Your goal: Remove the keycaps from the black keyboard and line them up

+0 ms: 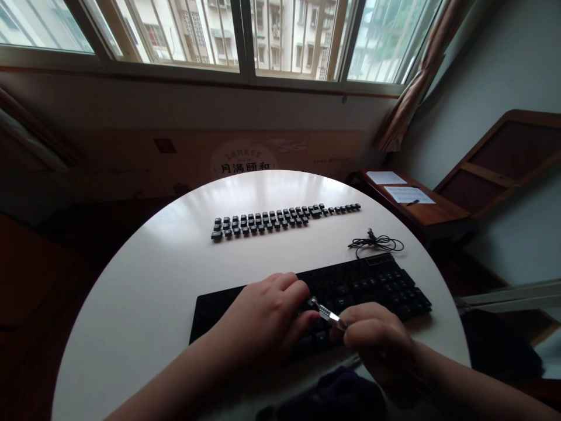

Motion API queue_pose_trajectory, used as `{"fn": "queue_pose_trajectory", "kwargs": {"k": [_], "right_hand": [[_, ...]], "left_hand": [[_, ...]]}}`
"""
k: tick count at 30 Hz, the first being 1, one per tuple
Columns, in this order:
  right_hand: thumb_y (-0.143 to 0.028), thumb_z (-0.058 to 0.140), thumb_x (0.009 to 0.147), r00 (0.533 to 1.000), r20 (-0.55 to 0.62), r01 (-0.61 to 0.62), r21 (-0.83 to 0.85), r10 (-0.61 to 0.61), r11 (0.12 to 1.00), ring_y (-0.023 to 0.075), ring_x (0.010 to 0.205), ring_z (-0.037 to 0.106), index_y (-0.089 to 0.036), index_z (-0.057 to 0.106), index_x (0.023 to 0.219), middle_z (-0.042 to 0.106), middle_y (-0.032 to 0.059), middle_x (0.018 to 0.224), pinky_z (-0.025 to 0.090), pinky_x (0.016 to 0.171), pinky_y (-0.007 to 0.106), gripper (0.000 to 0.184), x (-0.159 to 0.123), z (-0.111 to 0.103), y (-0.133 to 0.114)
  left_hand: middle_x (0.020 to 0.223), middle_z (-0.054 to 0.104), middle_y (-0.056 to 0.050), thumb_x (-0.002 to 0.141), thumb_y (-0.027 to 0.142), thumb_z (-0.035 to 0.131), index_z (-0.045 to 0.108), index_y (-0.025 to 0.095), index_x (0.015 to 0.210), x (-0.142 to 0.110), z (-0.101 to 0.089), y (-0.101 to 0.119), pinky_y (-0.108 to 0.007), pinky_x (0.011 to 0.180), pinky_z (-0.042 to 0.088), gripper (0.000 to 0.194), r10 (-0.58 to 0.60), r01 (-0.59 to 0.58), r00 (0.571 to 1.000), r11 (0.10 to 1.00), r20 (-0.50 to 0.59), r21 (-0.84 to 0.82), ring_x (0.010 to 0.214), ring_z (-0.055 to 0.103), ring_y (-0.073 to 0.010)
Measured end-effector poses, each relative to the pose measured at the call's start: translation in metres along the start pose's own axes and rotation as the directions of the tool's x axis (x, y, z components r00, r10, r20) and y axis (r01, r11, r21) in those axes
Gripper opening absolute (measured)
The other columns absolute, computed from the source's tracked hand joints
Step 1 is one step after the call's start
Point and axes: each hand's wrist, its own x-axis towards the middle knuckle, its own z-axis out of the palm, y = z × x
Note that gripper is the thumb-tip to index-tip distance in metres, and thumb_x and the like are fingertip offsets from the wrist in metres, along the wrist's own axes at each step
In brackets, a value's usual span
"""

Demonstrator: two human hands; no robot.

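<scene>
The keyboard (363, 285) lies directly beneath and beyond both hands, its long axis running from left to right, with the right end angled slightly farther away. The left hand (274, 307) is the nearer of the two to the keyboard: it reaches over the left and middle portion, with fingers curled and the thumb just below them. Whether these fingers grip anything cannot be told, as the hand covers its own contact area. The right hand (377, 333) is positioned at the near edge, right of the middle, with thumb and fingers pinched around a metal tool (329, 317).

The governing relation is that of tool to left hand. The tool's long axis slants from the right fingertips leftward and away, placing its tip just beside the left thumb and index finger, above the keyboard. Exact contact at the tip is too small to confirm.

Beyond the left hand, well apart from it, loose keycaps (259, 228) stand in rows on the table (127, 310), roughly parallel to the keyboard. The coiled cable (380, 242) lies beyond the right hand, at the keyboard's far edge
</scene>
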Motion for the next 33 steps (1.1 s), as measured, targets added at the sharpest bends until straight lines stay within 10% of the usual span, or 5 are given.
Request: {"fn": "queue_pose_trajectory", "kwargs": {"k": [8, 14, 20, 26, 33], "right_hand": [[-0.019, 0.041, 0.094, 0.996, 0.065, 0.072, -0.127, -0.064, 0.989, 0.0139, 0.059, 0.047, -0.021, 0.051, 0.097, 0.051, 0.001, 0.074, 0.035, 0.054, 0.028, 0.011, 0.006, -0.003, 0.001], [-0.014, 0.038, 0.096, 0.992, -0.124, -0.039, -0.212, 0.013, 0.976, 0.013, 0.058, 0.042, -0.021, 0.052, 0.094, 0.043, -0.0024, 0.069, 0.031, 0.055, 0.028, 0.016, 0.002, -0.008, 0.006], [-0.029, 0.032, 0.102, 0.997, -0.078, -0.054, -0.426, 0.023, 0.903, 0.0299, 0.11, 0.052, -0.018, 0.058, 0.102, 0.054, 0.0158, 0.119, 0.044, 0.089, 0.047, 0.028, 0.005, -0.013, 0.001], [-0.018, 0.05, 0.096, 0.995, 0.038, 0.103, -0.389, -0.096, 0.915, 0.0146, 0.06, 0.053, -0.015, 0.059, 0.112, 0.058, 0.0031, 0.075, 0.042, 0.054, 0.027, 0.019, 0.006, -0.002, 0.001], [-0.02, 0.065, 0.091, 0.994, -0.038, 0.078, -0.419, -0.103, 0.905, 0.0126, 0.062, 0.059, -0.017, 0.066, 0.107, 0.064, 0.0033, 0.077, 0.046, 0.055, 0.024, 0.016, 0.004, 0.002, 0.008]], "left_hand": [[0.087, 0.06, -0.002, 0.095, 0.029, 0.043, 0.052, 0.02, 0.084, 0.006, 0.008, -0.003, -0.029, 0.066, 0.041, 0.017, 0.01, -0.014, 1.0, 0.983, -0.024, -0.183, 0.076, 0.055, -0.0178], [0.083, 0.059, -0.002, 0.097, 0.03, 0.039, 0.049, 0.021, 0.079, 0.007, 0.002, -0.004, -0.03, 0.065, 0.04, 0.023, -0.095, 0.079, 0.994, 0.971, -0.057, -0.225, 0.075, 0.055, -0.0183], [0.087, 0.062, -0.002, 0.098, 0.033, 0.04, 0.055, 0.02, 0.085, 0.005, 0.003, 0.001, -0.029, 0.066, 0.041, 0.023, -0.057, 0.057, 0.998, 0.978, 0.006, -0.202, 0.077, 0.057, -0.0184], [0.082, 0.061, -0.001, 0.097, 0.03, 0.046, 0.054, 0.02, 0.079, 0.003, 0.008, 0.008, -0.026, 0.062, 0.039, 0.022, 0.019, -0.011, 0.999, 0.986, 0.047, -0.166, 0.072, 0.055, -0.0154], [0.085, 0.063, -0.002, 0.095, 0.032, 0.051, 0.059, 0.02, 0.083, 0.0, 0.007, 0.016, -0.026, 0.061, 0.039, 0.019, 0.044, -0.031, 0.995, 0.989, 0.087, -0.148, 0.072, 0.057, -0.0157]]}}
